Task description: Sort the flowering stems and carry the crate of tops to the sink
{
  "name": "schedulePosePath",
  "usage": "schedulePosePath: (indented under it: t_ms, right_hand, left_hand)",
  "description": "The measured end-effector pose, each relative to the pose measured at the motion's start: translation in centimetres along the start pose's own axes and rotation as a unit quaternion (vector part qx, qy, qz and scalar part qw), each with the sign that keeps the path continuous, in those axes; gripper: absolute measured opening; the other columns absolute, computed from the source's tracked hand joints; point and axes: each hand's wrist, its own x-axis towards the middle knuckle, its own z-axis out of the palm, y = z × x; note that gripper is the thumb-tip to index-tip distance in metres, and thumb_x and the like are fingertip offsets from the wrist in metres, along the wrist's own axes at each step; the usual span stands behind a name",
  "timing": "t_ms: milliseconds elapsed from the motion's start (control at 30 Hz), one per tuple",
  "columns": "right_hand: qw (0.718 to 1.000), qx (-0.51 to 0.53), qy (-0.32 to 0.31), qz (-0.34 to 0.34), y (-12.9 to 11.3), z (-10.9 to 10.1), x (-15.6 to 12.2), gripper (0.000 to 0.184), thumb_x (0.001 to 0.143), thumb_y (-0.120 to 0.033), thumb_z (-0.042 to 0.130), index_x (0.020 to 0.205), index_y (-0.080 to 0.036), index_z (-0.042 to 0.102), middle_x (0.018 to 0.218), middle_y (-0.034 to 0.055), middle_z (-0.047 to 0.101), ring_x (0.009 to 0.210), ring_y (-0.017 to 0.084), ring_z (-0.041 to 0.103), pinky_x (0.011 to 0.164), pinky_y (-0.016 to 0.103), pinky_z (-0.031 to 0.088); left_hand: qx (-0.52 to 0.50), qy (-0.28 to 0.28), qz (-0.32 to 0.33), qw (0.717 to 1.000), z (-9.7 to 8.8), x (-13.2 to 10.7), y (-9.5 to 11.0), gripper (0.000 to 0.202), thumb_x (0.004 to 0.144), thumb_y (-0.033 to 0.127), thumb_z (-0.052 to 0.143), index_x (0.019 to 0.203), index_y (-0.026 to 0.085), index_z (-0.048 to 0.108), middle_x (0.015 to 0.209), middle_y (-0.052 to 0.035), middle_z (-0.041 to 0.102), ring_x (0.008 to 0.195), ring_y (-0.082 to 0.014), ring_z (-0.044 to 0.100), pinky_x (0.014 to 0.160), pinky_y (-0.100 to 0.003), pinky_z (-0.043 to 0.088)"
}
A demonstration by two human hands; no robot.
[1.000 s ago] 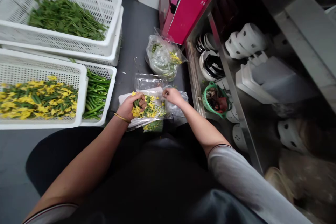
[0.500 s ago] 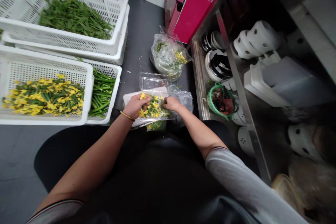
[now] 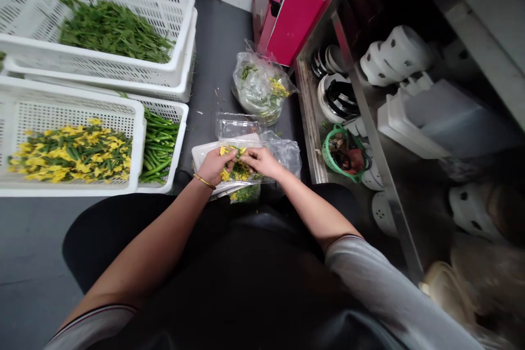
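Observation:
A clear plastic container (image 3: 205,151) lies on the dark floor in front of my knees, with yellow flowers and green stems (image 3: 238,173) heaped in it. My left hand (image 3: 214,164) rests on the left side of that heap, fingers curled round some of the flowers. My right hand (image 3: 261,161) has come over the heap from the right, its fingers pinched together on the flowers close to my left fingertips. An empty clear container (image 3: 237,124) lies just beyond, and a crumpled clear bag (image 3: 287,152) sits to the right.
White slotted crates stand at left: one with yellow flowers (image 3: 71,153), one with green stems (image 3: 159,145), one with leafy greens (image 3: 110,30). A bag of trimmings (image 3: 260,87) lies ahead. A steel shelf (image 3: 361,115) with bowls and a green basket (image 3: 345,152) is at right.
My right hand has moved left from the container's right edge onto the flower heap, meeting my left hand. The camera view has shifted slightly.

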Motion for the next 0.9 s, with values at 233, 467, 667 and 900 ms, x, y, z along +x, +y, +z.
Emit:
schedulePosePath:
  t_ms: [233, 467, 667, 900]
  right_hand:
    - [0.987, -0.156, -0.003, 0.036, 3.0, -0.3, 1.5, 0.034, 0.093, -0.040, 0.036, 0.095, -0.016, 0.059, 0.079, 0.0025, 0.065, 0.066, 0.013, 0.060, 0.063, 0.023, 0.045]
    - [0.842, -0.493, -0.198, 0.092, 6.8, 0.2, 2.3, 0.028, 0.087, -0.033, 0.050, 0.111, -0.026, 0.063, 0.109, 0.0056, 0.066, 0.096, 0.020, 0.061, 0.076, 0.027, 0.045]
    - [0.817, -0.544, -0.112, 0.155, 5.4, -2.3, 2.2, 0.033, 0.090, -0.029, 0.042, 0.107, -0.015, 0.066, 0.106, 0.0166, 0.066, 0.096, 0.025, 0.062, 0.074, 0.030, 0.045]
    - [0.826, -0.532, -0.175, 0.070, 5.5, 2.3, 3.9, 0.038, 0.085, -0.032, 0.053, 0.121, -0.022, 0.054, 0.109, 0.0105, 0.066, 0.096, 0.025, 0.062, 0.073, 0.030, 0.047]
  left_hand:
    - [-0.112, -0.053, -0.016, 0.992, -1.0, -0.2, 1.6, 0.019, 0.061, 0.022, 0.067, 0.064, 0.013, 0.050, 0.061, -0.0032, 0.058, 0.046, -0.0090, 0.050, 0.035, -0.017, 0.028]
    - [-0.103, -0.074, 0.018, 0.992, -1.7, -0.3, 2.5, 0.026, 0.060, 0.019, 0.072, 0.078, 0.015, 0.053, 0.062, 0.0012, 0.056, 0.042, -0.0051, 0.043, 0.036, -0.015, 0.026]
    - [-0.058, -0.070, 0.007, 0.996, -1.3, 0.3, 1.9, 0.027, 0.061, 0.024, 0.075, 0.072, 0.013, 0.053, 0.051, 0.0056, 0.044, 0.037, -0.0029, 0.034, 0.035, -0.016, 0.021]
    - [-0.007, -0.038, -0.001, 0.999, -1.1, 0.4, 0.9, 0.031, 0.059, 0.026, 0.077, 0.069, 0.014, 0.051, 0.047, 0.0068, 0.040, 0.035, -0.0039, 0.034, 0.034, -0.018, 0.023]
